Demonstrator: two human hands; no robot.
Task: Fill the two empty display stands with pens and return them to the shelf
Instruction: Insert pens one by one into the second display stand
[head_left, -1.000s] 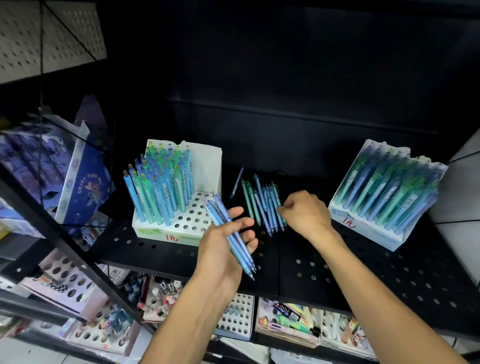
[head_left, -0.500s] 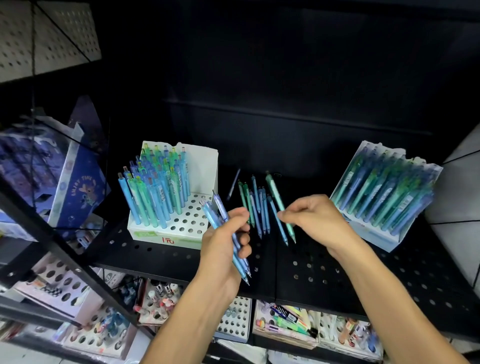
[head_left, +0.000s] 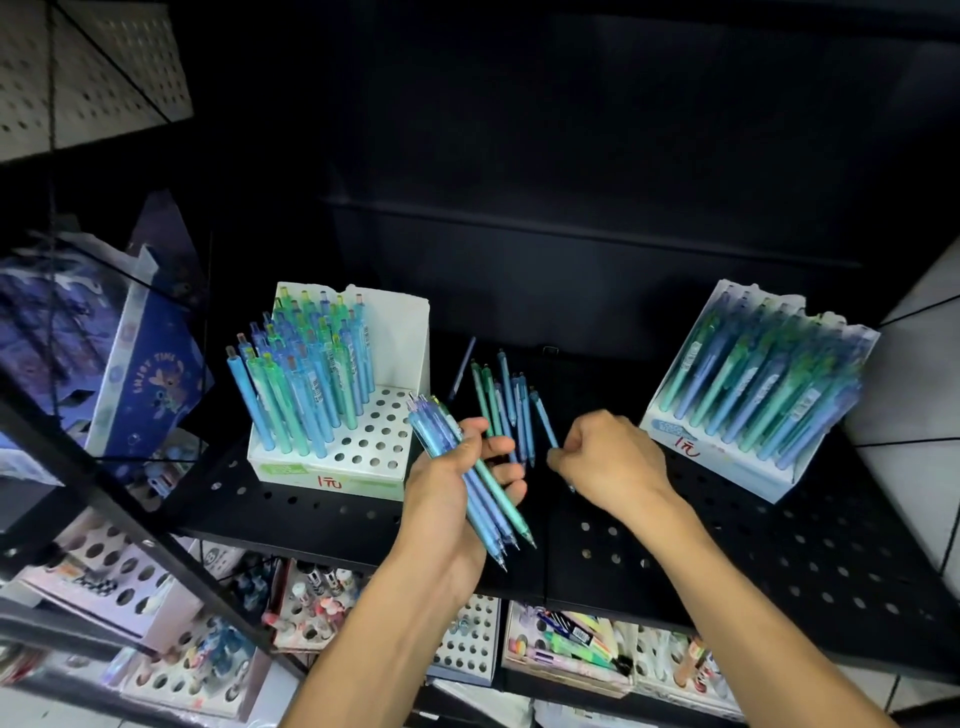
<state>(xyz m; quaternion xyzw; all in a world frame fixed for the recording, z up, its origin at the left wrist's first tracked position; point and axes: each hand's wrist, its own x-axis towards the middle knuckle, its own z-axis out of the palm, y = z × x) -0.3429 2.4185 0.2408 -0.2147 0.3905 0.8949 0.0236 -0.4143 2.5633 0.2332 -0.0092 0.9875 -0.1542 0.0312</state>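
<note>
L hand (head_left: 457, 486) grips pen bundle (head_left: 480, 491); R hand (head_left: 610, 460) pinches one pen (head_left: 544, 423), tip hidden by fingers.

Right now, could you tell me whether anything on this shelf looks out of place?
Yes: loose pens lie scattered flat on the black shelf between the two stands, and the left stand has its right-hand holes unfilled. The right stand looks full.
</note>
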